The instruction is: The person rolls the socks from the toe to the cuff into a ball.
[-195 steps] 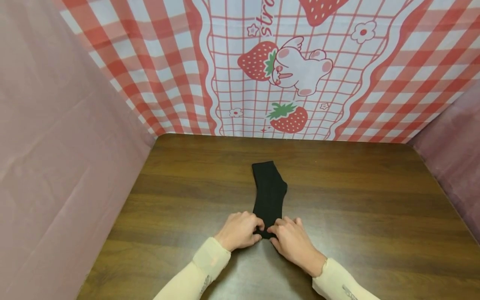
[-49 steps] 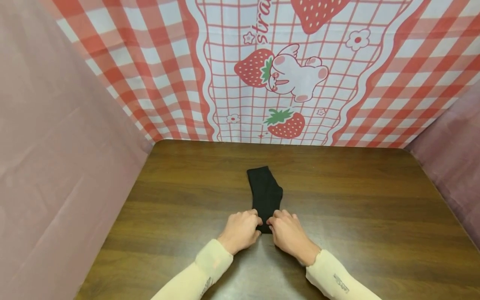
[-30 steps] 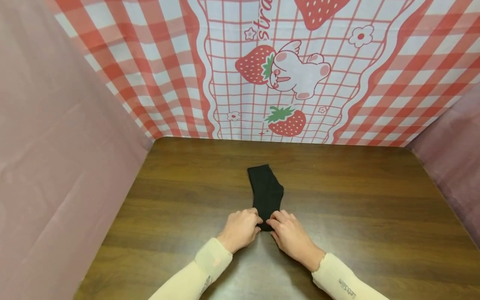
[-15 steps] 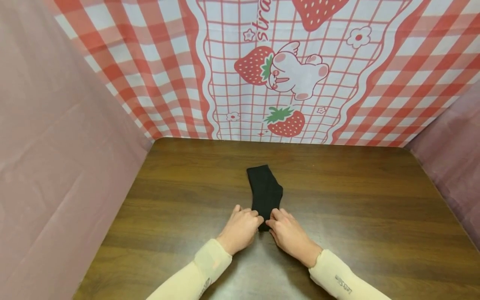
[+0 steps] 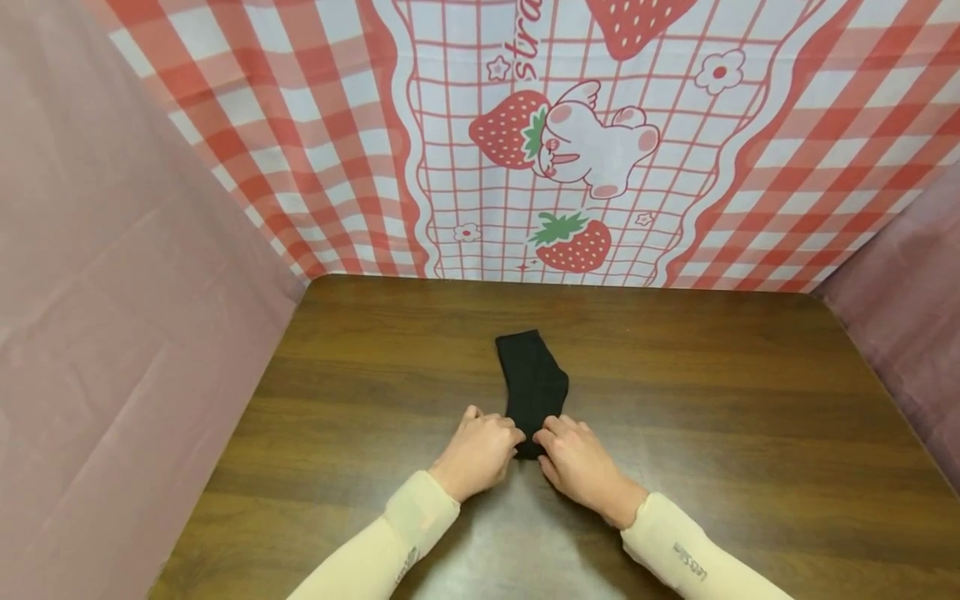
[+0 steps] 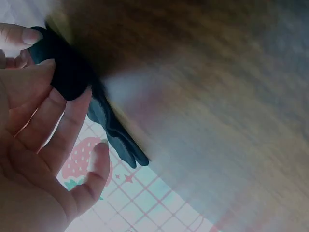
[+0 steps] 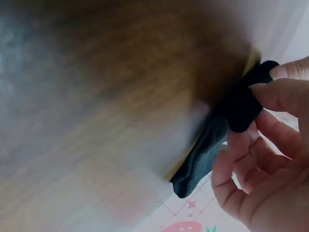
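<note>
Strawberry-printed checked cloth [image 5: 592, 142] hangs behind the brown wooden table [image 5: 712, 400], with pink fabric [image 5: 142, 317] along both sides. Near the middle of that surface lies a black sock [image 5: 534, 379], its heel bulging rightward. At the sock's near end, the left hand [image 5: 480, 452] pinches one side between thumb and fingers, and the right hand [image 5: 583, 467] pinches the other, just beside it.

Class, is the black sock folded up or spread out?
Mostly spread out: the black sock lies lengthwise on the table, its near end pinched by the left hand and right hand.
</note>
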A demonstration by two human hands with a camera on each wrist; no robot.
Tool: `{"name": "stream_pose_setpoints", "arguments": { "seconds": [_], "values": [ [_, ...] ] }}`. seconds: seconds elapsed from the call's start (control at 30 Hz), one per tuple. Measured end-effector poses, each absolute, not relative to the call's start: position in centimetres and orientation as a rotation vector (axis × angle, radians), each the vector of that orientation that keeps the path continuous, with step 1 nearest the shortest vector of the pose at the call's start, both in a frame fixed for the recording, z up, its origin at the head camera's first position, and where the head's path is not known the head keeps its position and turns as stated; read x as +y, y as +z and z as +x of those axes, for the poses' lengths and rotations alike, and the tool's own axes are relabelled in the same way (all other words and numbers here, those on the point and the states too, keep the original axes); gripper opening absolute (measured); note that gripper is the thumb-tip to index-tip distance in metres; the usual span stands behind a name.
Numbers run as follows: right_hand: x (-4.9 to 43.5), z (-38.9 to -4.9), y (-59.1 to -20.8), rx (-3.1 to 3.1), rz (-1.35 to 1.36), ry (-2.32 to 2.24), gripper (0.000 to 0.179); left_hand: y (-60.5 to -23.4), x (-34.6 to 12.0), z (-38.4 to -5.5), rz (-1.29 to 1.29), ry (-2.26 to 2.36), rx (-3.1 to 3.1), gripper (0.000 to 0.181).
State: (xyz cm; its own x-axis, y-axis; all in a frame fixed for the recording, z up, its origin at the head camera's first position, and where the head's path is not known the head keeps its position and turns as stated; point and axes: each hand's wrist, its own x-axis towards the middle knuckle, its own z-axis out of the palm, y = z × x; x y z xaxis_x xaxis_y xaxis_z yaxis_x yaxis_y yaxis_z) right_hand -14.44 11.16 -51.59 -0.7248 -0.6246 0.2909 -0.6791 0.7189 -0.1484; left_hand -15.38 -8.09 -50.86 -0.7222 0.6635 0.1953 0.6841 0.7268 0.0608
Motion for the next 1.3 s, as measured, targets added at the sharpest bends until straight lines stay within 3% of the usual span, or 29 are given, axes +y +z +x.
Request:
{"name": "stream_pose_setpoints", "arguments": {
  "seconds": [0.2, 0.67, 0.93, 1.3],
  "values": [
    [11.3, -14.6, -51.2, -2.771, 1.038, 0.371, 0.015, -50.6, -8.3, -15.9, -1.094, -0.338, -2.841, 0.013],
    [10.8, -15.5, -50.8, -2.926, 0.937, 0.457, 0.009, -50.9, -8.3, -16.5, -0.961, -0.415, -2.976, 0.011],
    [10.6, -16.1, -50.0, -3.031, 0.760, 0.754, 0.015, -50.7, -7.8, -16.6, -0.909, -0.426, -2.932, 0.007],
    [10.5, -16.0, -49.7, -3.071, 0.662, 0.738, 0.022, -50.9, -7.2, -15.8, -0.944, -0.380, -2.824, 0.026]
  ]
}}
